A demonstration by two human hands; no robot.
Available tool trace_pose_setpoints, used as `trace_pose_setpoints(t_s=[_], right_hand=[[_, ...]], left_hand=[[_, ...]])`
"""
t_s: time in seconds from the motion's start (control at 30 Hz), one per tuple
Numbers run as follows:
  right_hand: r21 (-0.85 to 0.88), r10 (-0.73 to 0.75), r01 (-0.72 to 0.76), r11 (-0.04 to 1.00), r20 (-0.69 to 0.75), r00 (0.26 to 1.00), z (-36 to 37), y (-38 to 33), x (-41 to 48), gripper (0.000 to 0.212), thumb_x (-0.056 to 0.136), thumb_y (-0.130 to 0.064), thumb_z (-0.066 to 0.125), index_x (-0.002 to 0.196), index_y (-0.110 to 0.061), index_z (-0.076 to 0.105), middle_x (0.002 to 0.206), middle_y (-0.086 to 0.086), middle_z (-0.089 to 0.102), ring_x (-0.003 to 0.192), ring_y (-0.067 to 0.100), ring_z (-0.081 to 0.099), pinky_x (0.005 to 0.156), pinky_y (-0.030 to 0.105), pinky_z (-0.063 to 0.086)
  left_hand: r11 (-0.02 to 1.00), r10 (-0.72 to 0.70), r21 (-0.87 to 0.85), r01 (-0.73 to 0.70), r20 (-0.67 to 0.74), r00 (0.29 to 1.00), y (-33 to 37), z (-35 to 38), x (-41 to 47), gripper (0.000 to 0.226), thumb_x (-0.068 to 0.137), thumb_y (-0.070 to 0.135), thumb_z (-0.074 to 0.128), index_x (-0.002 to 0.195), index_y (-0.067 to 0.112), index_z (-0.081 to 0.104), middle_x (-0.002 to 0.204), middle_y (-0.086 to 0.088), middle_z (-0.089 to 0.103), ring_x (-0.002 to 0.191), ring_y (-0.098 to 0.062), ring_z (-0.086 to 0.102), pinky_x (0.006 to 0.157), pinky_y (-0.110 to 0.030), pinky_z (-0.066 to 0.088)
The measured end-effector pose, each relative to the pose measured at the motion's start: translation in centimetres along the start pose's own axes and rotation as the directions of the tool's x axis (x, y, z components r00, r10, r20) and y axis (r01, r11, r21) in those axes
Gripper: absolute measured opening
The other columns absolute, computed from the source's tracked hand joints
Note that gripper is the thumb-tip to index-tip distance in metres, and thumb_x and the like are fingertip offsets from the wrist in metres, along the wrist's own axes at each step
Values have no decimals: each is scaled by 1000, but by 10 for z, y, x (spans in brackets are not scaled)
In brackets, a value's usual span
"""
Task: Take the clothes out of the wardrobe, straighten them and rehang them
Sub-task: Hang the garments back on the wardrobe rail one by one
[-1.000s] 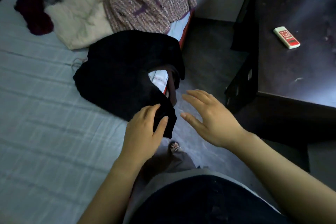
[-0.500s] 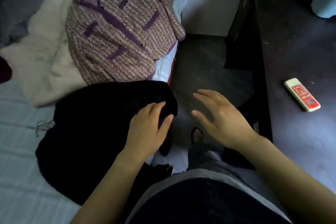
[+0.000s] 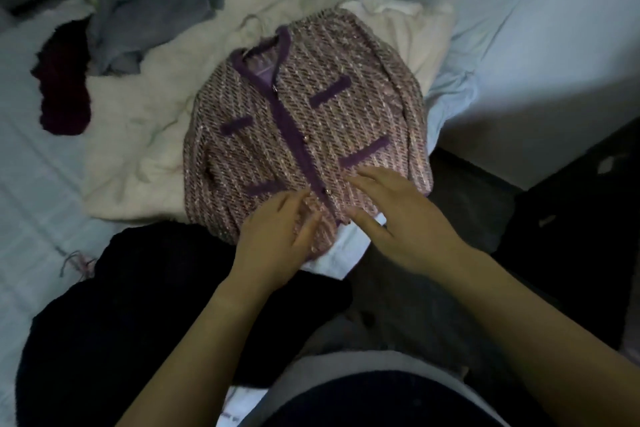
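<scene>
A pink-and-purple tweed jacket point(image 3: 304, 121) with purple trim lies buttoned on the bed, its hem toward me. My left hand point(image 3: 277, 239) lies over the jacket's bottom hem left of the button band, fingers relaxed and thumb spread. Just right of it, my right hand point(image 3: 398, 218) hovers over the hem with fingers spread; I cannot tell if it touches. A black garment point(image 3: 138, 305) lies crumpled on the bed below the jacket, under my left forearm.
A cream garment point(image 3: 138, 135) lies under the jacket. A grey garment point(image 3: 152, 3) and a dark red one point(image 3: 62, 87) sit at the back left. The pale bed sheet point(image 3: 31, 191) spreads left. Dark furniture point(image 3: 581, 218) stands at the right beyond the bed's edge.
Both hands left the black garment and moved forward onto the tweed jacket's hem. The view swung up and left, so the remote and dark table top dropped out.
</scene>
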State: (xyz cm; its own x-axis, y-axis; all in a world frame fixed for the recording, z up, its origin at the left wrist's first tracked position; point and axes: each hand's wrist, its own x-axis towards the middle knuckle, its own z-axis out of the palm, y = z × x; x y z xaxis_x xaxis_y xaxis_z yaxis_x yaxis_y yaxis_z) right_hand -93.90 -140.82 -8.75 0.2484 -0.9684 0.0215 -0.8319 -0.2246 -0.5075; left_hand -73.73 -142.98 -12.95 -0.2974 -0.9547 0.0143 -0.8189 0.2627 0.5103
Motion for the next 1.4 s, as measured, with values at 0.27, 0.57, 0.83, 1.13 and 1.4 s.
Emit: trace_pose_setpoints(t_s=[0.27, 0.57, 0.83, 1.13, 1.4], right_hand=[[-67, -146, 150, 986, 64, 987, -31, 40, 151, 64, 91, -56, 28, 138, -15, 44, 143, 6, 41, 133, 21, 34, 109, 29, 22], [-147, -278, 313, 938, 218, 936, -36, 96, 321, 53, 94, -44, 43, 136, -12, 45, 142, 10, 43, 133, 27, 34, 111, 35, 23], [-218, -328, 383, 898, 251, 911, -4, 119, 493, 52, 87, -35, 56, 131, -8, 48, 136, 19, 45, 126, 37, 40, 103, 49, 36], [-202, -130, 201, 959, 314, 940, 29, 142, 530, 40, 92, -38, 51, 123, -13, 47, 117, 11, 55, 106, 29, 52, 78, 35, 42], [13, -280, 283, 959, 200, 939, 28, 156, 525, 36, 93, -38, 48, 124, -20, 51, 111, 1, 62, 98, 23, 58, 71, 32, 45]], left_hand=[[992, -96, 80, 102, -69, 993, -40, -30, 125, 62, 91, 56, 28, 132, 17, 50, 127, -4, 56, 113, -23, 54, 92, -38, 46], [973, -230, 0, 230, -3, 973, -110, -51, 252, 54, 91, 55, 34, 124, 18, 56, 118, -5, 59, 106, -22, 56, 91, -33, 43], [875, -484, -37, 484, -115, 867, -178, -58, 334, 50, 89, 44, 38, 121, 12, 59, 123, -13, 57, 117, -29, 50, 100, -34, 35], [845, -534, -59, 531, -131, 835, -226, -43, 408, 39, 93, 31, 44, 120, 7, 60, 120, -17, 62, 111, -33, 55, 93, -37, 40], [798, -597, -12, 603, -158, 786, -211, -39, 387, 54, 88, 56, 17, 100, 20, 56, 94, -6, 63, 87, -27, 57, 74, -41, 45]])
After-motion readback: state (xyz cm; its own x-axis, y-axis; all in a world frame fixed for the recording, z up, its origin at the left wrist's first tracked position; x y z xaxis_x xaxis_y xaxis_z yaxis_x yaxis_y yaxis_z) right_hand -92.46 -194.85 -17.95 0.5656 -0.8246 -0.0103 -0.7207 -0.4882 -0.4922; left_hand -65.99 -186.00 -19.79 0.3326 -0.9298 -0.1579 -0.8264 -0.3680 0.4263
